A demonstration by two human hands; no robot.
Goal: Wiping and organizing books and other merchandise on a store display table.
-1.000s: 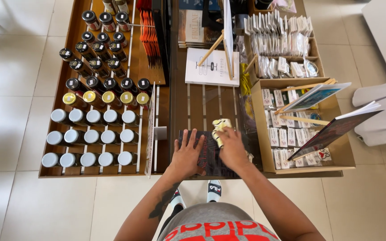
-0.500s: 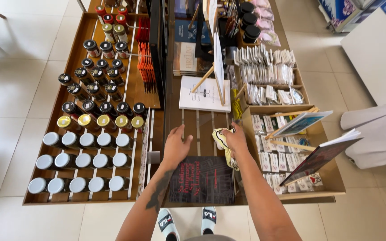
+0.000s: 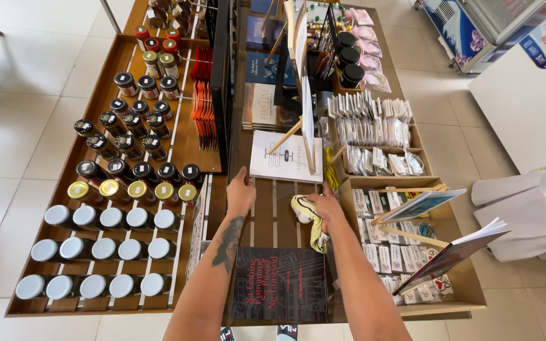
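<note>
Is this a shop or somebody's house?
Most likely a small shop: a wooden display table holds neat rows of jars, books on stands and trays of small packets.

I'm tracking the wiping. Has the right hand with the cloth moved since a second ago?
Yes. The right hand with the yellow-white cloth has moved up the slatted shelf, away from the dark book toward the white book.

A wooden display table [image 3: 127, 50] stands on a pale tiled floor [image 3: 26, 57] in bright daylight.
</note>
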